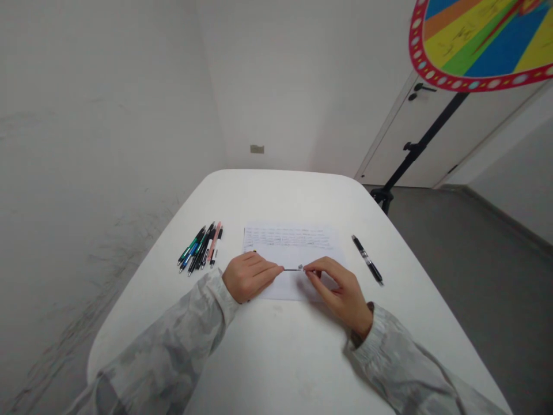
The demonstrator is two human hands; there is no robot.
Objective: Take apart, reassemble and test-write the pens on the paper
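My left hand [252, 276] is closed, with one end of a thin dark rod [292, 270] at its fingertips; the rod looks like a pen refill. The fingertips of my right hand [339, 288] pinch a small object at the rod's other end, too small to name. Both hands are over a sheet of paper [294, 237] with lines of handwriting. Beyond my left hand, several pens [201, 248] lie in a group. A black pen [367, 259] with a light band rests to the right of the paper.
The white table [285, 193] has rounded corners and stands near a pale wall. A colourful wheel [484, 43] on a black stand [425, 141] is at the right, beyond the table's edge, before a door [415, 127].
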